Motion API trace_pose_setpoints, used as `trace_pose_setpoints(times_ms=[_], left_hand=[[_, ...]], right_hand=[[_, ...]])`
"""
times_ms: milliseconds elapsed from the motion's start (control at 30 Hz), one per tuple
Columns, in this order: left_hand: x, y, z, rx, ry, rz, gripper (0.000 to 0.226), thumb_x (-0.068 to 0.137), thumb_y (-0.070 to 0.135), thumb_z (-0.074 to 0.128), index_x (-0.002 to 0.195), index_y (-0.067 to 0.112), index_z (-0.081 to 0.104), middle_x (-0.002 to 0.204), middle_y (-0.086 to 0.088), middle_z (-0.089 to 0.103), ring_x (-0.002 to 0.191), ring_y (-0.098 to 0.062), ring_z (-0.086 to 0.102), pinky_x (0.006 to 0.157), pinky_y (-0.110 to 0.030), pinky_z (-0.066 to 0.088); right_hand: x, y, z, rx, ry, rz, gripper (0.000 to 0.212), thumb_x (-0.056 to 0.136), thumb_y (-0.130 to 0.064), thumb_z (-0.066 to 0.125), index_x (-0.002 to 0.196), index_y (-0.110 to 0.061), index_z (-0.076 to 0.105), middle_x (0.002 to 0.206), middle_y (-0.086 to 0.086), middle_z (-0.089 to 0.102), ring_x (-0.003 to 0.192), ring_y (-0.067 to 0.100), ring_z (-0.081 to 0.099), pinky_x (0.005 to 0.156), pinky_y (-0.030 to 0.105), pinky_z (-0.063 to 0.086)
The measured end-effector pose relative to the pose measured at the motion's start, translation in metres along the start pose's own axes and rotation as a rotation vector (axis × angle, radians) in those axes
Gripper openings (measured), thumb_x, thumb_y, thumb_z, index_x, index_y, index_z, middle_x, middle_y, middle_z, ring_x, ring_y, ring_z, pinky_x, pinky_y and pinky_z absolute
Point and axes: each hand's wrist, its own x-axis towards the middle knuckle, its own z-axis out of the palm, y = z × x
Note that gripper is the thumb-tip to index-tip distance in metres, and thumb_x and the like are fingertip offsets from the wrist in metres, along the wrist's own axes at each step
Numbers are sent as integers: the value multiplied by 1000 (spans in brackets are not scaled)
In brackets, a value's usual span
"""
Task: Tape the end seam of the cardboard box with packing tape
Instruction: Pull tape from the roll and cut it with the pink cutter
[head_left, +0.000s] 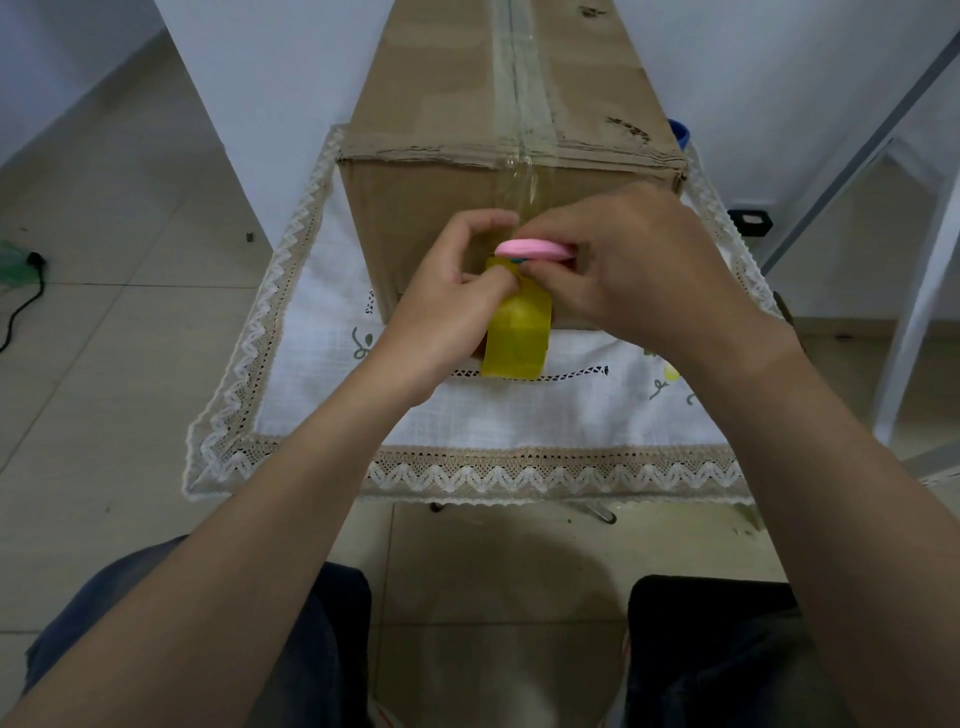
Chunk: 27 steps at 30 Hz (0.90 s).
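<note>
The cardboard box (498, 171) lies lengthwise on a small table under a lace-edged white cloth (311, 364), its near end face turned toward the seated person. A clear strip of tape already runs along the box's top seam and folds over the near edge onto that face.

Against that face, low and central, the left hand (447, 306) grips the yellow tape roll (517, 332), which hangs from the strip just in front of the box. The right hand (634, 265) pinches a pink cutter (535, 249) flat above the roll, close against the cardboard — my guess is the strip is being held taut to be severed.

Room is tight: both hands crowd 1 spot on the box. In front of the box the cloth lies bare to its lace border.
</note>
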Motion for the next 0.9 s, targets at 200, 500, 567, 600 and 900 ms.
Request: trace_pose_setpoints(times_ms=[200, 500, 567, 600, 900], left_hand=[[3, -4, 1, -46, -11, -15, 40, 87, 24, 62, 121, 46, 60, 111, -39, 69, 99, -58, 70, 78, -75, 58], [6, -9, 0, -81, -41, -7, 39, 98, 14, 59, 132, 33, 57, 109, -43, 67, 99, -64, 66, 76, -79, 55], [5, -7, -1, -84, -43, -5, 37, 99, 14, 59, 131, 33, 58, 109, -42, 68, 100, -63, 67, 77, -79, 55], [4, -5, -1, -89, -48, -3, 35, 101, 13, 59, 130, 33, 58, 110, -43, 67, 100, -63, 66, 77, -79, 55], [-1, 3, -1, -98, -69, 19, 32, 103, 8, 57, 118, 36, 60, 109, -45, 64, 100, -64, 65, 73, -81, 52]], right_hand=[[5, -3, 2, 25, 5, -5, 34, 92, -40, 57, 80, -18, 78, 60, 2, 65, 58, 25, 54, 55, 39, 45], [13, -12, 0, 31, -15, -4, 22, 88, -29, 62, 83, -21, 82, 57, -3, 51, 57, 23, 47, 62, 30, 32], [15, -12, -1, 31, -32, 1, 29, 88, -33, 57, 86, -21, 83, 60, 3, 64, 58, 25, 54, 62, 30, 34], [17, -12, -1, 28, -39, 3, 33, 88, -36, 54, 88, -20, 84, 63, 6, 68, 59, 26, 56, 62, 29, 34], [24, -9, -1, -11, -61, -6, 45, 88, -44, 49, 83, -15, 82, 69, 12, 73, 62, 29, 60, 60, 38, 48]])
